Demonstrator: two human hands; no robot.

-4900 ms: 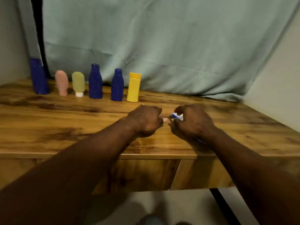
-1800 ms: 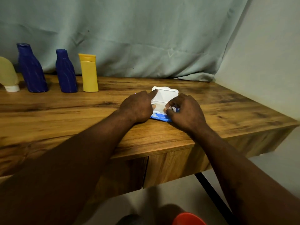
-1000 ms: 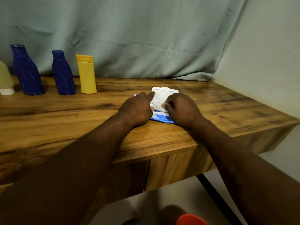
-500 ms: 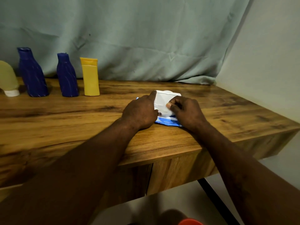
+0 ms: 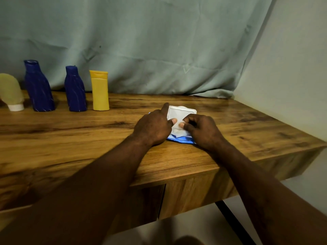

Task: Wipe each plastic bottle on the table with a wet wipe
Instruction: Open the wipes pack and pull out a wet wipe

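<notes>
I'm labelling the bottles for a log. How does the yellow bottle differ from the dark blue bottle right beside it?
The yellow bottle is straight-sided with a wide flat cap; the dark blue bottle narrows from a broad body to a slim neck. The yellow bottle looks plain, while the dark blue bottle carries pale streaks. Both stand upright on the table near the curtain.

A wooden table meets a green curtain and plain wall.
</notes>
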